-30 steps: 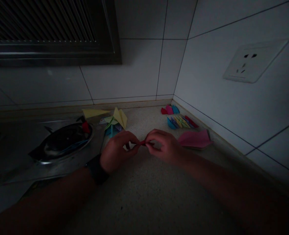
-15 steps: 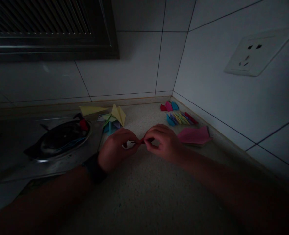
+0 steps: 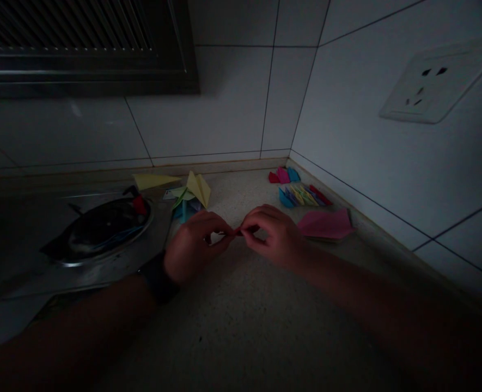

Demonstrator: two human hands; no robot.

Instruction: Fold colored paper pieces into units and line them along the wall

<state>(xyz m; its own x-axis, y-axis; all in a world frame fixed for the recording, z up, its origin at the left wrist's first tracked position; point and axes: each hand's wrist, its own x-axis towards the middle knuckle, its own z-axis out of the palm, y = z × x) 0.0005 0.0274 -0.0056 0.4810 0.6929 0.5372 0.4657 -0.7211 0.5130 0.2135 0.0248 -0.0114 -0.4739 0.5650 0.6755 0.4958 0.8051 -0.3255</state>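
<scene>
Between my two hands is a small piece of folded red paper, mostly covered by the fingers. My left hand, with a dark band on its wrist, pinches the paper's left end. From the right, my right hand pinches the other end, and the fingertips of both hands nearly meet. Dim light hides the exact folds. Just beyond the right hand lies a sheet of pink paper. Behind the left hand are folded paper planes, one of them yellow, with green and blue pieces under it.
A row of colourful folded papers and three smaller pieces lie near the wall corner. On the left is a gas stove with a red-handled item on it. A wall socket is at the right, a range hood above.
The view has shifted slightly. Both hands keep their pinch on the red paper, and the left fingertips now sit a little closer to the right ones.
</scene>
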